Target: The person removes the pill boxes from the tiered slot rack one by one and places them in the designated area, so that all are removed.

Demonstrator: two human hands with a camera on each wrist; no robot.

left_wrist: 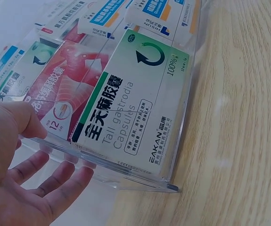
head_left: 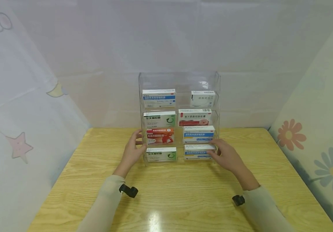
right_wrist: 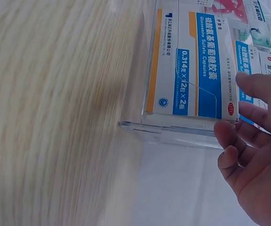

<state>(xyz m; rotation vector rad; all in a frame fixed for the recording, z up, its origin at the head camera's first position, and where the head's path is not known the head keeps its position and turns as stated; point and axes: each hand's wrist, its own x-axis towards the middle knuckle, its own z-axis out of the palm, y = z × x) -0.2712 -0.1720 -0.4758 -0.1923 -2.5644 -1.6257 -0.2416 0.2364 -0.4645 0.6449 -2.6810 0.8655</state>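
Note:
A clear plastic display rack (head_left: 181, 79) stands on the table, holding medicine boxes in two columns. My left hand (head_left: 132, 148) grips its left side low down; in the left wrist view the thumb lies in front and the fingertips (left_wrist: 64, 169) are behind the clear side panel. Beside it are a red ibuprofen-style box (head_left: 160, 136) and a green-and-white capsule box (left_wrist: 135, 103). My right hand (head_left: 227, 154) holds the rack's lower right side, fingers curled around the edge. Nearest to it are two blue-and-white glucosamine capsule boxes, the lower (right_wrist: 192, 66) and upper (head_left: 199, 134).
Higher tiers hold another blue-and-white box (head_left: 159, 98), a small white box (head_left: 202, 99), a green-and-white box (head_left: 159, 119) and a red-and-white box (head_left: 194, 117). The wooden table (head_left: 178, 199) reaches back to a pale cloth backdrop (head_left: 166, 38), with patterned cloth at both sides.

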